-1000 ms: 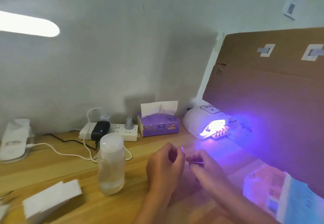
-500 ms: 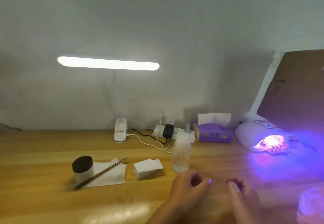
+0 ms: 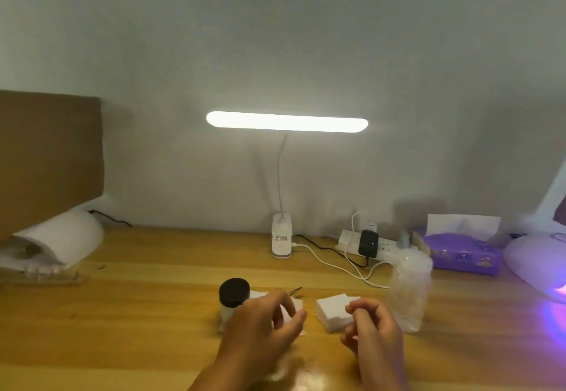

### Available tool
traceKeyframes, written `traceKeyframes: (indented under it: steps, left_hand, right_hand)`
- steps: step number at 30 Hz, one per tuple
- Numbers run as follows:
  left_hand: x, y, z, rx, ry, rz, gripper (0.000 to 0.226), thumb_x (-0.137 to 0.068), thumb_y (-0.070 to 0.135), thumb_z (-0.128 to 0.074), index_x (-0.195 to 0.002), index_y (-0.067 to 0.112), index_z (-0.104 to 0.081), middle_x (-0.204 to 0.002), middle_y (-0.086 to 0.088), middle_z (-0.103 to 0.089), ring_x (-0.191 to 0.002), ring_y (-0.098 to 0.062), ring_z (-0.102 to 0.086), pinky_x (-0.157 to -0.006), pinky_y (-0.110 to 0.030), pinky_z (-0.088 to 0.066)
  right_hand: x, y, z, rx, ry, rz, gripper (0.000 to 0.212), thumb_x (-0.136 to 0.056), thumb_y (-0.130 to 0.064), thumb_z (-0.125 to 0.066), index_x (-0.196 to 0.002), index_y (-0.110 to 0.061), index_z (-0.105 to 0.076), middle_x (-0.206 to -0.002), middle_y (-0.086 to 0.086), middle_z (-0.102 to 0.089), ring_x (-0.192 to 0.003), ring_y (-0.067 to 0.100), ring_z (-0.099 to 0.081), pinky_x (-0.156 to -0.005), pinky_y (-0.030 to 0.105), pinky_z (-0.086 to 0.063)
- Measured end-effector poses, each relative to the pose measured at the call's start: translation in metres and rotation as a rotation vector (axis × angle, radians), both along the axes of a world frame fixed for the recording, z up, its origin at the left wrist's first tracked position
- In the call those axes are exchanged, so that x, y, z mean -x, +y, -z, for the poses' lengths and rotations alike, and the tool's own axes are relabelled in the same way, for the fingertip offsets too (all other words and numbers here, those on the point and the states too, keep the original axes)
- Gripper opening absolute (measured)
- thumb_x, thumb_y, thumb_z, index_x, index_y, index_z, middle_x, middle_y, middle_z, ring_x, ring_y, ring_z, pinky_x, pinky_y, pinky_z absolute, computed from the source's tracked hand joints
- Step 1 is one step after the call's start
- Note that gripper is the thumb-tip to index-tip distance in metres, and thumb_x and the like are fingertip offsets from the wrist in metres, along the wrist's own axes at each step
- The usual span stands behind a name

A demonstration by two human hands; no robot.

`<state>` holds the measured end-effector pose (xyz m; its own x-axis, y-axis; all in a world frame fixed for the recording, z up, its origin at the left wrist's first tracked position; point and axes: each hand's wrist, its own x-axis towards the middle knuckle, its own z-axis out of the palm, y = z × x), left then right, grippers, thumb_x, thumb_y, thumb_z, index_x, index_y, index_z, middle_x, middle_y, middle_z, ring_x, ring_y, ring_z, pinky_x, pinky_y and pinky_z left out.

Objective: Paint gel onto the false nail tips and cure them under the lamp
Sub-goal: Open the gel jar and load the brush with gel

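1. Where the desk (image 3: 137, 314) meets its left edge, a white domed housing (image 3: 61, 237) lies below a cardboard sheet (image 3: 49, 161). A blurred row of small clear nail tips (image 3: 43, 271) sits just in front of it.
2. Near the middle of the front edge stands a black-lidded jar (image 3: 234, 292). A brush (image 3: 295, 290) tip shows just past it.
3. Rising from the front edge, the left hand (image 3: 263, 326) shows its back, fingers curled, thumb toward forefinger. I cannot tell whether it pinches anything.
4. A stack of white pads (image 3: 333, 311) lies between the hands.
5. The right hand (image 3: 376, 329) is apart from the left, knuckles up, fingers curled inward. Its hold is too blurred to tell.
6. A clear bottle (image 3: 410, 292) stands just beyond it. The curing lamp (image 3: 536, 262) glows violet at the right edge.
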<state>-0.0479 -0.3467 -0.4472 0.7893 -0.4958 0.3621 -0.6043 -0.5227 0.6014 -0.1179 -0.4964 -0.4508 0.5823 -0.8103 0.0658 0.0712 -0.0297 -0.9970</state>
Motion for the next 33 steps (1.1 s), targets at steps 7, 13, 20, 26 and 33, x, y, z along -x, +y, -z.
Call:
traceKeyframes:
  steps: [7,13,20,26,33]
  left_hand:
    - [-0.022,-0.004,0.022,-0.151,-0.163,-0.226,0.026,-0.096,0.052,-0.041,-0.119,0.040,-0.047,-0.072,0.016,-0.054,-0.064,0.003,-0.048,-0.049,-0.015,-0.023]
    - [-0.025,-0.008,0.030,-0.264,-0.195,-0.249,0.022,-0.099,0.040,-0.036,-0.114,0.030,-0.049,-0.096,0.006,-0.066,-0.090,-0.015,-0.062,-0.063,-0.030,-0.031]
    - [-0.021,-0.003,0.026,-0.317,-0.218,-0.304,0.016,-0.099,0.031,-0.036,-0.107,0.027,-0.049,-0.098,0.003,-0.066,-0.090,-0.019,-0.063,-0.064,-0.030,-0.029]
    - [-0.019,-0.001,0.024,-0.189,-0.272,-0.318,0.017,-0.097,0.041,-0.041,-0.105,0.031,-0.052,-0.083,0.008,-0.060,-0.083,-0.013,-0.063,-0.059,-0.027,-0.030]
    - [0.010,-0.011,0.027,0.088,-0.315,-0.179,0.018,-0.091,0.049,-0.053,-0.098,0.034,-0.060,-0.064,0.014,-0.052,-0.058,-0.004,-0.044,-0.049,-0.011,-0.022]
  right_hand:
    - [-0.014,0.005,0.016,0.088,0.085,-0.023,0.022,-0.089,0.006,-0.052,-0.076,-0.005,-0.066,-0.068,0.014,-0.058,-0.053,0.021,-0.049,-0.054,0.032,-0.045]
    - [-0.012,0.008,0.021,0.242,0.164,-0.138,0.023,-0.089,-0.001,-0.055,-0.075,-0.015,-0.067,-0.074,0.001,-0.066,-0.058,0.017,-0.055,-0.055,0.029,-0.044]
    - [-0.007,0.019,0.020,0.479,0.243,-0.233,0.023,-0.090,-0.011,-0.061,-0.081,-0.032,-0.066,-0.080,-0.017,-0.067,-0.074,0.005,-0.061,-0.068,0.025,-0.051]
    - [-0.003,0.025,0.019,0.620,0.257,-0.292,0.037,-0.094,-0.019,-0.059,-0.097,-0.056,-0.056,-0.086,-0.018,-0.065,-0.075,0.007,-0.060,-0.070,0.029,-0.056]
    - [0.000,0.030,0.016,0.842,0.293,-0.379,0.064,-0.097,-0.009,-0.051,-0.138,-0.056,-0.035,-0.120,-0.030,-0.056,-0.103,-0.001,-0.059,-0.083,0.023,-0.054]
